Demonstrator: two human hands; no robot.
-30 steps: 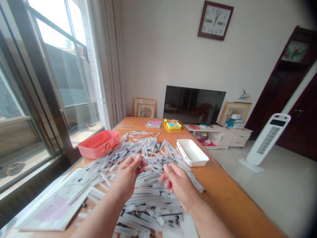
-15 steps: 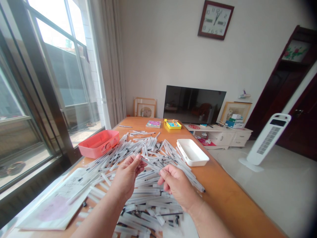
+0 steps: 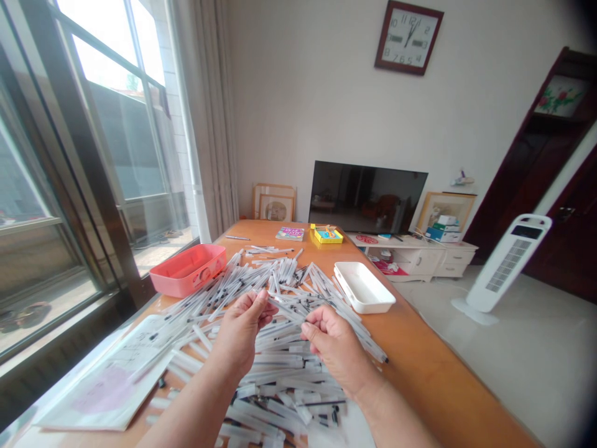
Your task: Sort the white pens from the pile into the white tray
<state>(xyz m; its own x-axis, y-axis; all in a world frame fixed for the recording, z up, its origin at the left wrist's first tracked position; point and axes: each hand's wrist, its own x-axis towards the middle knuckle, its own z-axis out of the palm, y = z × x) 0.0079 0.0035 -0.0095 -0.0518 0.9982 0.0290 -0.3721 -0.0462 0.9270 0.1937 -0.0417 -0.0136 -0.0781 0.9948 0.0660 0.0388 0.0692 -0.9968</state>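
Above a heap of clear pen parts (image 3: 273, 359), my left hand (image 3: 247, 320) is closed in a pinch at one end of a slim translucent pen (image 3: 288, 311). At the pen's other end, my right hand (image 3: 330, 333) pinches with thumb and fingers. The pen slants down from left to right between them and is hard to separate from the similar pieces beneath. Many clear tubes, pale caps and small black plugs lie loose under and around both hands.
A red plastic box (image 3: 189, 272) stands at the left edge, a white tray (image 3: 364, 287) at the right. A booklet (image 3: 105, 389) lies near left. Farther back are a pen (image 3: 237, 238), a small colourful book (image 3: 290, 234) and a yellow box (image 3: 328, 236).
My right hand has moved slightly left and its fingers have closed on the near end of the pen. The left hand keeps its pinch. The view has shifted a little.
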